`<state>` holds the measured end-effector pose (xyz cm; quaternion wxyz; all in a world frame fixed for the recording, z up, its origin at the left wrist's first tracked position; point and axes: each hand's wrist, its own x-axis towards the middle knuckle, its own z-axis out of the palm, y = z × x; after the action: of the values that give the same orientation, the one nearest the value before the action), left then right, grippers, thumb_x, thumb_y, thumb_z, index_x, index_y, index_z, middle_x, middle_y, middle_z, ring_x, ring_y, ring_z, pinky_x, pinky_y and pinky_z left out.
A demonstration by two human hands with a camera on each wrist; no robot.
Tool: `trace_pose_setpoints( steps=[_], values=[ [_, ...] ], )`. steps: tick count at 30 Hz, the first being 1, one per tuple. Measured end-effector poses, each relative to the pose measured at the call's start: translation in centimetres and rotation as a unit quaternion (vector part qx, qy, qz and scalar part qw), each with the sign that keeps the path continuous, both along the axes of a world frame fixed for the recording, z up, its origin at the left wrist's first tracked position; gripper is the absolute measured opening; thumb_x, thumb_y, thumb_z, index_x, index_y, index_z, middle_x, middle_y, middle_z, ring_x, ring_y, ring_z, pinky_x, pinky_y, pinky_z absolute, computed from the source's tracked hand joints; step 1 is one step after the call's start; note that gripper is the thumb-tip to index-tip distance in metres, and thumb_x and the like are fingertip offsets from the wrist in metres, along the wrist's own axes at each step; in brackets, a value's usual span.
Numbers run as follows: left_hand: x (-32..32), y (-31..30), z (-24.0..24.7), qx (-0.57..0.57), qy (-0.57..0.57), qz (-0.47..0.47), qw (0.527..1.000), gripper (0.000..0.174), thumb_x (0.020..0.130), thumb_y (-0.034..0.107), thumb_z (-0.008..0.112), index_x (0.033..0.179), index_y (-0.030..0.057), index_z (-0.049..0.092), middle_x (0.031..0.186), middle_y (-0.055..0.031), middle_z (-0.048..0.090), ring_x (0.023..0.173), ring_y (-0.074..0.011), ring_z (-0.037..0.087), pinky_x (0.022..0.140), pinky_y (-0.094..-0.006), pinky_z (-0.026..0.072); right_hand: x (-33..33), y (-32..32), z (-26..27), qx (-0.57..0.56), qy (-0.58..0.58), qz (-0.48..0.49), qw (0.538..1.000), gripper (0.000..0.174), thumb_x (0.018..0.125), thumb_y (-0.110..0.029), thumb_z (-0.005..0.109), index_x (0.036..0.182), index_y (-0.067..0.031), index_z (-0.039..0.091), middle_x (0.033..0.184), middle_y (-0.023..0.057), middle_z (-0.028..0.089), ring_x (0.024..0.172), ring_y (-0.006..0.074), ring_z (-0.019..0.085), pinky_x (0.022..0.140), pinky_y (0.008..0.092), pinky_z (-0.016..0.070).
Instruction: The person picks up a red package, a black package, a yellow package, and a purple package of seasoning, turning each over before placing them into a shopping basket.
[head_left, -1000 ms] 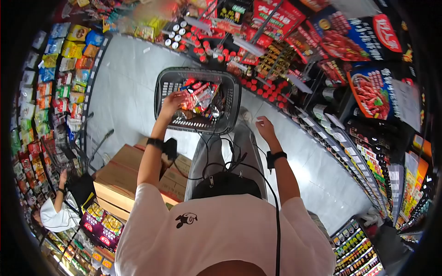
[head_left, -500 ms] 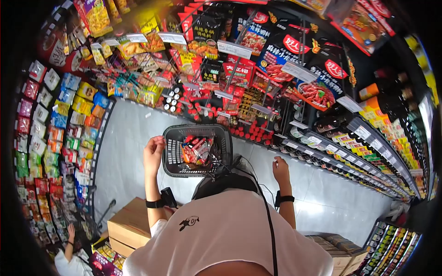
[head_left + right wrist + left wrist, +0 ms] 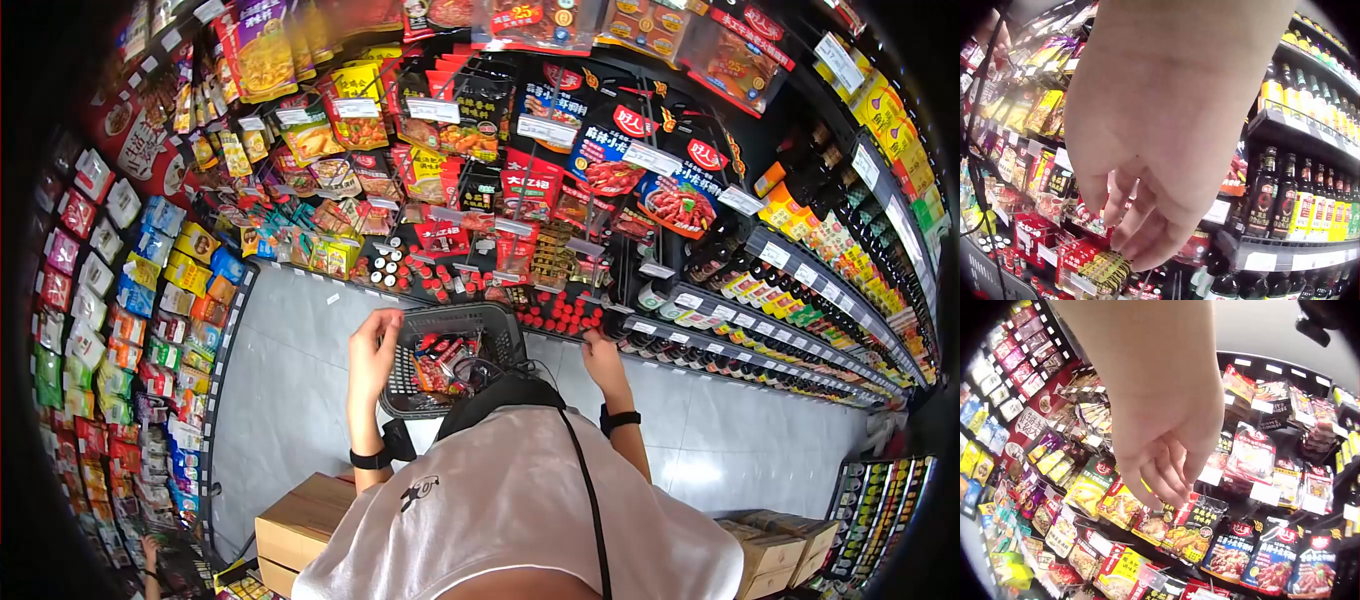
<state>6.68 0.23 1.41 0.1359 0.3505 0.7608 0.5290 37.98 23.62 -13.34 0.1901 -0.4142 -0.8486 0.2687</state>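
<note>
My left hand point(image 3: 373, 350) hangs above the left rim of a dark plastic shopping basket point(image 3: 505, 325), its fingers loosely bent and holding nothing. Red and dark packets point(image 3: 437, 365) lie in the basket, whose near side is hidden by the person's body and bag. To the right of the basket is my right hand point(image 3: 605, 362), also holding nothing. In the left wrist view, the relaxed left fingers overlap hanging seasoning pouches point(image 3: 1188, 537) on the shelf. The right wrist view has the right fingers drooping in front of a gold-patterned pack point(image 3: 1105, 270) and red boxes.
Ahead stand shelves of hanging pouches point(image 3: 610, 150) and red-capped jars point(image 3: 560, 312). Bottles point(image 3: 1269, 194) line the right shelves; small bags point(image 3: 160, 270) fill the left rack. Cardboard boxes point(image 3: 300, 515) stand behind on the left, more boxes point(image 3: 775, 545) on the right.
My left hand has come up out of the basket and away from the packets. The head view has tipped up toward the shelves. My right hand stays empty beside the basket.
</note>
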Motion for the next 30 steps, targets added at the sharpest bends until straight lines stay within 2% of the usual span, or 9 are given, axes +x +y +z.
trace_pose_setpoints(
  steps=[2, 5, 8, 13, 17, 20, 26, 29, 30],
  values=[
    [-0.5, -2.3, 0.1, -0.017, 0.021, 0.015, 1.000, 0.014, 0.089, 0.010, 0.055, 0.095, -0.0019, 0.060, 0.084, -0.0103, 0.067, 0.081, -0.0119, 0.063, 0.075, -0.0251, 0.0478, -1.8, -0.5, 0.9, 0.003, -0.008, 0.009, 1.000, 0.015, 0.079, -0.007, 0.057, 0.092, 0.0003, 0.057, 0.083, 0.0218, 0.061, 0.081, 0.0385, 0.060, 0.071, 0.0439, 0.0469],
    [-2.2, -6.0, -1.3, -0.022, -0.004, 0.042, 0.999, 0.015, 0.090, 0.012, 0.054, 0.095, -0.0017, 0.060, 0.085, -0.0073, 0.065, 0.081, -0.0120, 0.062, 0.074, -0.0253, 0.0479, -4.0, -1.2, 1.5, 0.017, -0.005, 0.012, 1.000, 0.015, 0.079, -0.008, 0.057, 0.092, -0.0006, 0.057, 0.084, 0.0216, 0.061, 0.082, 0.0388, 0.059, 0.070, 0.0442, 0.0470],
    [-4.0, -8.8, -3.6, -0.017, -0.037, 0.088, 0.995, 0.015, 0.091, 0.011, 0.053, 0.096, -0.0023, 0.059, 0.084, -0.0079, 0.065, 0.079, -0.0134, 0.062, 0.074, -0.0260, 0.0488, -4.9, -1.7, 1.5, 0.004, -0.012, 0.010, 1.000, 0.015, 0.079, -0.008, 0.057, 0.092, -0.0011, 0.057, 0.084, 0.0216, 0.061, 0.083, 0.0394, 0.059, 0.071, 0.0447, 0.0469],
    [-5.5, -10.2, -5.3, 0.005, -0.077, 0.120, 0.990, 0.018, 0.092, 0.013, 0.053, 0.098, -0.0033, 0.058, 0.086, -0.0088, 0.064, 0.081, -0.0145, 0.061, 0.076, -0.0268, 0.0489, -5.0, -2.4, 1.5, 0.019, -0.036, 0.024, 0.999, 0.015, 0.078, -0.007, 0.057, 0.091, -0.0008, 0.057, 0.083, 0.0221, 0.061, 0.081, 0.0397, 0.059, 0.070, 0.0457, 0.0463],
    [-5.9, -8.7, -5.6, -0.004, -0.086, 0.102, 0.991, 0.019, 0.092, 0.013, 0.053, 0.099, -0.0033, 0.057, 0.088, -0.0091, 0.064, 0.082, -0.0146, 0.061, 0.077, -0.0271, 0.0492, -5.2, -2.1, 0.8, 0.039, -0.031, 0.030, 0.998, 0.015, 0.077, -0.007, 0.057, 0.090, 0.0003, 0.057, 0.083, 0.0231, 0.060, 0.081, 0.0399, 0.058, 0.071, 0.0452, 0.0457],
    [-6.3, -7.2, -5.6, -0.013, -0.090, 0.073, 0.993, 0.019, 0.092, 0.013, 0.052, 0.100, -0.0033, 0.057, 0.089, -0.0087, 0.063, 0.084, -0.0148, 0.061, 0.077, -0.0273, 0.0492, -5.6, -1.8, 1.5, 0.007, -0.049, 0.007, 0.999, 0.014, 0.077, -0.007, 0.057, 0.089, 0.0011, 0.057, 0.083, 0.0241, 0.060, 0.082, 0.0403, 0.057, 0.072, 0.0444, 0.0456],
    [-6.5, -2.6, -4.7, -0.021, -0.056, 0.060, 0.996, 0.018, 0.092, 0.012, 0.051, 0.100, -0.0030, 0.057, 0.089, -0.0080, 0.064, 0.083, -0.0147, 0.062, 0.077, -0.0272, 0.0491, -4.3, 1.3, 2.6, -0.021, -0.011, -0.011, 1.000, 0.015, 0.080, -0.008, 0.056, 0.092, 0.0001, 0.058, 0.083, 0.0230, 0.060, 0.081, 0.0377, 0.059, 0.069, 0.0439, 0.0463],
    [-5.3, 0.5, -3.6, -0.039, -0.049, 0.054, 0.997, 0.018, 0.092, 0.013, 0.051, 0.099, -0.0031, 0.058, 0.089, -0.0085, 0.065, 0.082, -0.0150, 0.062, 0.076, -0.0268, 0.0490, -3.3, 4.5, 2.5, 0.016, 0.000, -0.021, 1.000, 0.014, 0.082, -0.011, 0.054, 0.093, -0.0029, 0.056, 0.084, 0.0235, 0.059, 0.079, 0.0419, 0.058, 0.067, 0.0477, 0.0463],
    [-4.7, 1.8, -3.5, -0.017, -0.034, 0.062, 0.997, 0.017, 0.090, 0.012, 0.053, 0.098, -0.0006, 0.060, 0.082, -0.0064, 0.066, 0.075, -0.0100, 0.061, 0.068, -0.0235, 0.0469, -3.2, 5.4, 3.2, -0.019, -0.008, -0.028, 0.999, 0.014, 0.082, -0.010, 0.054, 0.093, -0.0030, 0.056, 0.084, 0.0230, 0.059, 0.078, 0.0411, 0.058, 0.067, 0.0471, 0.0464]
  ],
)
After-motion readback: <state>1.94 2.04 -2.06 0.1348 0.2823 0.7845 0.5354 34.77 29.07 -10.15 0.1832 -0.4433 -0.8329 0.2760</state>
